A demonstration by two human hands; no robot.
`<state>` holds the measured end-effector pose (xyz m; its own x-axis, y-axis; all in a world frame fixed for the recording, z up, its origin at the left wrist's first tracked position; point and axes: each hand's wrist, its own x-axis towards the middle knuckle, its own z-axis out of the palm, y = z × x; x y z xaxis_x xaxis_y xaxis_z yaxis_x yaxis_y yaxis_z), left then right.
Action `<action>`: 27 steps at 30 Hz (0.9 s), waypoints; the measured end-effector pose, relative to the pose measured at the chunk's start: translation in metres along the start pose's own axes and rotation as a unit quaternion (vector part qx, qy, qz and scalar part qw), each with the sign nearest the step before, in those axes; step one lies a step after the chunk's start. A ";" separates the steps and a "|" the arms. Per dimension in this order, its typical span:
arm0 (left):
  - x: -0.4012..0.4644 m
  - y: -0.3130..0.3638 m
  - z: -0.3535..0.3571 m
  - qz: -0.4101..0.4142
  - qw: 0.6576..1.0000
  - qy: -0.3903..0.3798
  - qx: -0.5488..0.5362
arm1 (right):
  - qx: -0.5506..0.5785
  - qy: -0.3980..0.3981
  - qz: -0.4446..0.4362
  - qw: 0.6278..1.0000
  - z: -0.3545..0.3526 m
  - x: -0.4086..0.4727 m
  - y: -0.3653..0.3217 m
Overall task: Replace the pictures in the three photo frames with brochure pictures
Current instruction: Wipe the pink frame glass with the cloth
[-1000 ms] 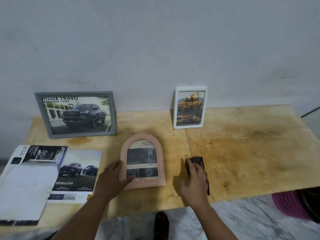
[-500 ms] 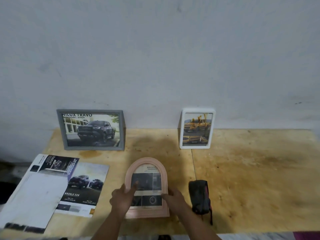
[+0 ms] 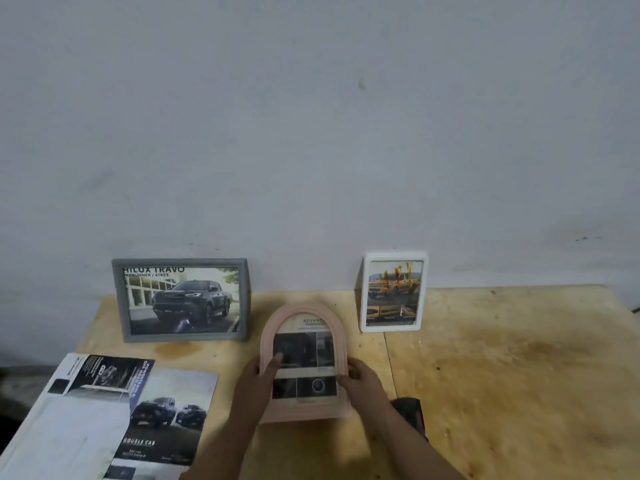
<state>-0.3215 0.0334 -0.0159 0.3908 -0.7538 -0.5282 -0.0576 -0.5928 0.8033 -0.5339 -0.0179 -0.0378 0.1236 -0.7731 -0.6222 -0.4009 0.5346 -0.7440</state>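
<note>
At lower centre we grip the pink frame (image 3: 304, 362) by its sides, left hand (image 3: 254, 384) and right hand (image 3: 360, 379) curled round it. The grey frame (image 3: 181, 299) and white frame (image 3: 394, 292) lean on the wall behind, brochures (image 3: 138, 414) lower left on the table (image 3: 502, 375).

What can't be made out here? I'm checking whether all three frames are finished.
Head view:
- Pink arched frame: lower corners and sides covered by the left hand and right hand; picture blurred.
- Black object: mostly behind the right forearm, unidentifiable.
- Brochures: cut off by the bottom-left edge.
- White frame: picture's fine print too small.
</note>
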 end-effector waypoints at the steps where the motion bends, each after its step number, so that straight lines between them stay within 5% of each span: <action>1: 0.009 0.007 0.001 0.019 1.000 0.000 -0.007 | 0.009 0.016 -0.014 1.000 -0.001 0.006 -0.009; 8: 0.078 0.035 0.006 0.089 0.995 -0.029 -0.041 | 0.065 0.098 -0.068 0.991 0.001 0.050 -0.071; 16: 0.108 0.046 0.011 0.089 0.995 -0.020 -0.038 | 0.112 0.067 -0.065 0.989 0.017 0.083 -0.068; 23: 0.101 0.010 0.034 0.059 0.982 0.146 0.107 | 0.148 0.160 -0.061 0.974 0.004 0.068 -0.044; 27: 0.067 0.018 0.077 0.129 0.988 0.037 0.074 | 0.087 0.252 -0.059 0.962 -0.031 0.053 -0.023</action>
<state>-0.3671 -0.0503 -0.0578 0.4111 -0.8655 -0.2861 -0.2955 -0.4234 0.8564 -0.5464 -0.0821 -0.0456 -0.3152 -0.8756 -0.3660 -0.2471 0.4481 -0.8592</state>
